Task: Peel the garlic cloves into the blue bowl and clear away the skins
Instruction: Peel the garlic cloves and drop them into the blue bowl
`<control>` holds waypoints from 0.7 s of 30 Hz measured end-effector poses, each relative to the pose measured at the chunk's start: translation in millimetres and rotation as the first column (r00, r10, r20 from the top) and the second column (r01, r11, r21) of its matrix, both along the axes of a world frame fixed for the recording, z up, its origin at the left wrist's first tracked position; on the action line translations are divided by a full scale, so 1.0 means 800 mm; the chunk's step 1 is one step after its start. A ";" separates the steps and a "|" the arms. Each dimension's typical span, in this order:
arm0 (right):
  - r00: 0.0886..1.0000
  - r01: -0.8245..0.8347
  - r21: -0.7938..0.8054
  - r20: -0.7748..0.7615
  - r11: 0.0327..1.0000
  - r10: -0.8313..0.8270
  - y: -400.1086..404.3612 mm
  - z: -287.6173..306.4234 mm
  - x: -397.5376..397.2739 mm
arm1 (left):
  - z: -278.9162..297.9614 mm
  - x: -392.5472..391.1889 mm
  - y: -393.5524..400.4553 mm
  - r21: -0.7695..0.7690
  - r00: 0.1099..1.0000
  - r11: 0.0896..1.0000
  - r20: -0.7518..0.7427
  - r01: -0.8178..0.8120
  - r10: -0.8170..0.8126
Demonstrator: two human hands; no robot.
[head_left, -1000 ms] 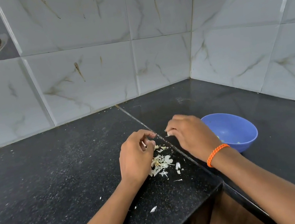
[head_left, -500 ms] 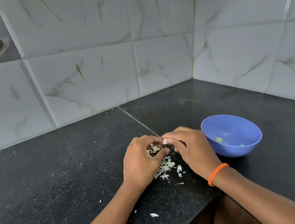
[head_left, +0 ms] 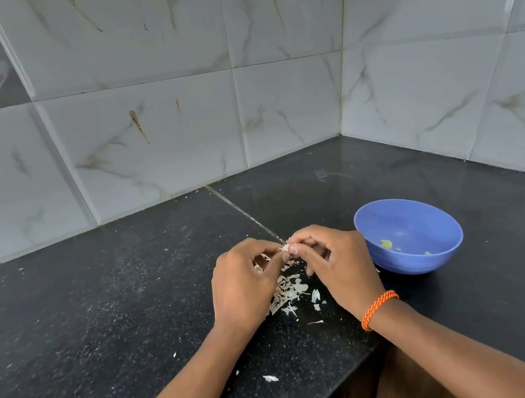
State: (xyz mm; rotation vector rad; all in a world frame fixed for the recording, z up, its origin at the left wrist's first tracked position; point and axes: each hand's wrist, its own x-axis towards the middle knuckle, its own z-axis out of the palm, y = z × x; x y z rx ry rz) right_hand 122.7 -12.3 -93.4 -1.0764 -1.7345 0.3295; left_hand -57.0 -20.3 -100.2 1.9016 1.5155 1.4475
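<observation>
Centrally, low in the frame: left hand (head_left: 246, 285) and right hand (head_left: 336, 264) brought together above the black tabletop (head_left: 82, 315), fingers curled, both pinching one small garlic clove (head_left: 286, 248) between their fingertips. Directly beneath, scattered on the tabletop between the two wrists: a pile of pale garlic skins (head_left: 290, 293), with one stray flake (head_left: 270, 378) lower down near the front edge. Just right of the right hand, standing upright and apart from it: the blue bowl (head_left: 414, 263), holding a few small pale yellow-green bits. Orange braided band (head_left: 378, 309) round the right wrist. Behind, filling the upper half: grey marbled wall tiles (head_left: 155, 129) meeting at a corner, upper right.
</observation>
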 end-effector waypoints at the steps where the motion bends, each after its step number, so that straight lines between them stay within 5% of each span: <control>1: 1.000 -0.013 -0.015 -0.010 1.000 0.013 0.001 -0.001 0.000 | 0.000 -0.001 0.001 -0.001 1.000 1.000 0.013 0.000 0.000; 14: 0.970 -0.150 -0.143 -0.211 0.978 0.118 -0.002 0.000 -0.004 | 0.002 -0.004 0.000 -0.027 0.966 0.985 0.205 0.168 -0.159; 21: 0.983 -0.109 -0.069 -0.153 0.992 0.097 0.000 -0.001 -0.006 | 0.005 -0.001 -0.001 -0.041 0.897 0.965 0.379 0.260 -0.226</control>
